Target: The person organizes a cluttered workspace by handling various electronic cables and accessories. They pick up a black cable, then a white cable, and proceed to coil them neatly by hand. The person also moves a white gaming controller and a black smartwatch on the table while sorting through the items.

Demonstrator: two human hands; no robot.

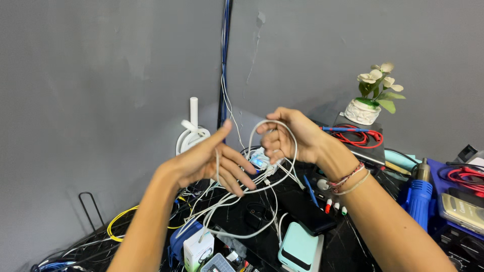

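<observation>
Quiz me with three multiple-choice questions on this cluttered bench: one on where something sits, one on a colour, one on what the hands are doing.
1. Where is the potted flower?
A. back right, by the wall
B. front left
C. in a hand

2. What colour is the cable the hands hold?
A. black
B. white
C. green

3. How is that cable arranged?
A. stretched straight
B. looped between both hands
C. lying untouched

Answers:
1 A: the potted flower stands on a box at the grey wall.
2 B: the cable is white.
3 B: it arcs from the left hand over the right hand.
</observation>
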